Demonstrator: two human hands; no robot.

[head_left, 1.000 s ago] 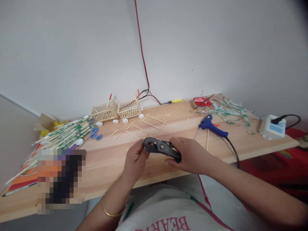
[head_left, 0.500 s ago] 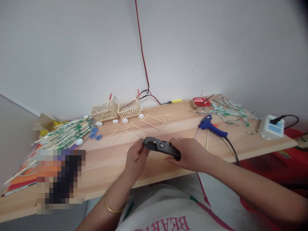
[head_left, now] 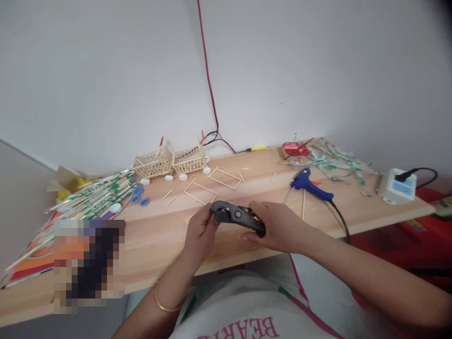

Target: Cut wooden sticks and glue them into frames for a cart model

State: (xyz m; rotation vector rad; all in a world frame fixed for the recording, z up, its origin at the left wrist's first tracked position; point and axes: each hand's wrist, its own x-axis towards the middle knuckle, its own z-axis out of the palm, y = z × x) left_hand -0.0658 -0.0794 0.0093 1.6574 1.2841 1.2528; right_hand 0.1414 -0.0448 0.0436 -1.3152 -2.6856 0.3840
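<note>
Cutters (head_left: 237,215) block the near middle, with passage between the farther stick frame (head_left: 229,174) and glue gun (head_left: 310,185).

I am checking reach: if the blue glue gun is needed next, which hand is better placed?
Probably the right hand: the blue glue gun lies nearer it, farther right, though this hand grips the black hand tool.

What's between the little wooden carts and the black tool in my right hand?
In the head view, two rectangular stick outlines lie on the tabletop between the carts and black tool.
</note>
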